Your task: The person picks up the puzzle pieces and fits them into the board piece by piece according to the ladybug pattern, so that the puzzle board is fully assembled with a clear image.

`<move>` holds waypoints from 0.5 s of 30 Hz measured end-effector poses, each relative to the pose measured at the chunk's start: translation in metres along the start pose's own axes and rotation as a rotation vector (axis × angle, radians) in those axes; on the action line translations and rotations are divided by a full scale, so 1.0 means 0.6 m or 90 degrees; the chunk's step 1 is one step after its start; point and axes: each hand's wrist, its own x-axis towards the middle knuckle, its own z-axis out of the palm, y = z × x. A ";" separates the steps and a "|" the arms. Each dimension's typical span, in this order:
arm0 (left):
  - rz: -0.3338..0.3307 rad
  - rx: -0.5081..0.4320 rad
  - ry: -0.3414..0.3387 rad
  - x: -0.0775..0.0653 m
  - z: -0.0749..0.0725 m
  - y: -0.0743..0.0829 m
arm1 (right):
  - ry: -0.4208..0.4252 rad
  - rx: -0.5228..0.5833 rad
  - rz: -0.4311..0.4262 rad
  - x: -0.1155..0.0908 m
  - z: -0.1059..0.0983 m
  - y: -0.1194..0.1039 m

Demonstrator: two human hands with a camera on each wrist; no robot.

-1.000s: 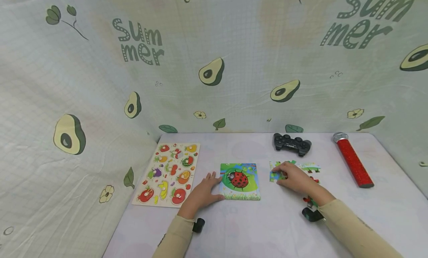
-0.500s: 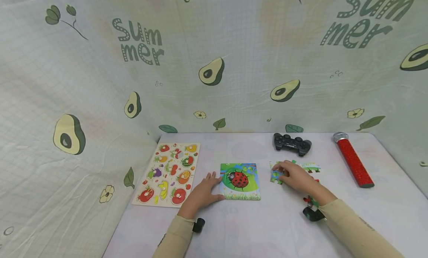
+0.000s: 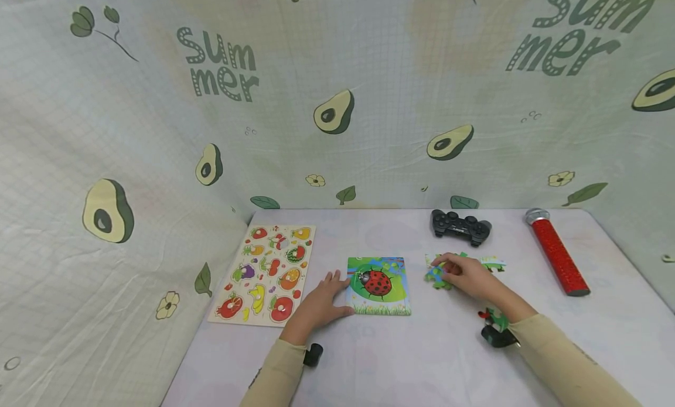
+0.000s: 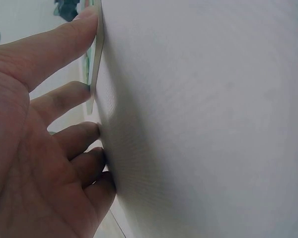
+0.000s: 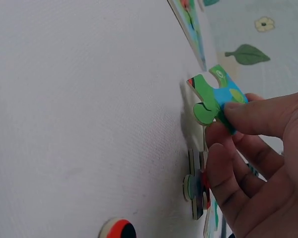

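Note:
My right hand [image 3: 471,280] pinches a green and blue jigsaw piece [image 5: 221,94] between thumb and fingers. In the right wrist view the piece is tilted up above the white table. More jigsaw pieces [image 5: 196,186] lie below that hand, partly hidden by it in the head view. Left of them is a square ladybug puzzle [image 3: 377,285], lying flat. My left hand [image 3: 323,301] rests by its left edge with fingers spread, and the thumb and index fingertips touch the puzzle's edge.
A wooden fruit puzzle board [image 3: 263,275] lies at the left. Behind the loose pieces is a black game controller [image 3: 460,227], with a red microphone [image 3: 559,255] to its right. Near the right wrist lies a red and green piece [image 3: 495,319]. A printed cloth [image 3: 390,161] hangs behind the table.
My right hand has shifted slightly right, and the jigsaw piece in it has turned and tilted up. The left hand and the ladybug puzzle have stayed in place.

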 end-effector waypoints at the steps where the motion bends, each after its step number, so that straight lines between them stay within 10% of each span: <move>1: 0.000 0.000 0.000 0.000 0.000 0.000 | 0.005 0.006 0.002 0.000 0.001 0.001; 15: 0.000 -0.005 -0.002 -0.001 -0.001 -0.001 | 0.056 0.050 0.016 0.009 0.016 -0.002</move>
